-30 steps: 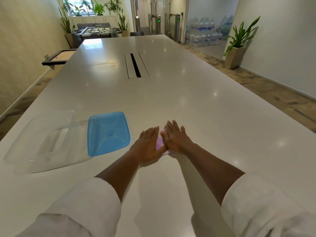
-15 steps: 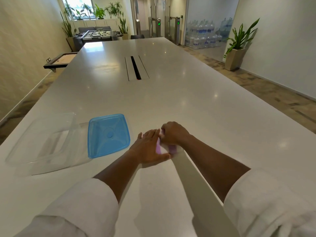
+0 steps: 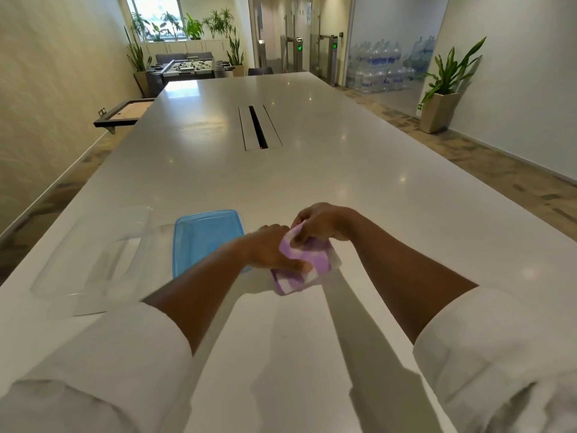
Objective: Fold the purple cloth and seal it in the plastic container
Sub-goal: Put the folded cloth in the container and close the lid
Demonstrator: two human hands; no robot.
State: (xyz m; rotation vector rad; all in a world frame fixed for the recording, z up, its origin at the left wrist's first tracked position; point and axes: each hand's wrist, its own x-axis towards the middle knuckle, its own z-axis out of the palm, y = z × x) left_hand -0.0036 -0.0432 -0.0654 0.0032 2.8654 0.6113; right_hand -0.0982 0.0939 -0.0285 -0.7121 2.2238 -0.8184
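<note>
Hands: two, gripping one purple cloth (image 3: 301, 267).

both forearms are extended forward and angled inward, bare from rolled white sleeves to the wrists. the left hand (image 3: 274, 250) is held palm down, its thumb pressed along the near edge of what is gripped. the right hand (image 3: 321, 225) is curled, knuckles up, fingertips (image 3: 296, 242) pinched downward beside the left.

container (image 3: 93, 257) left of lid (image 3: 206, 239) | cloth (image 3: 304, 265) right | all on table (image 3: 312, 170)
</note>
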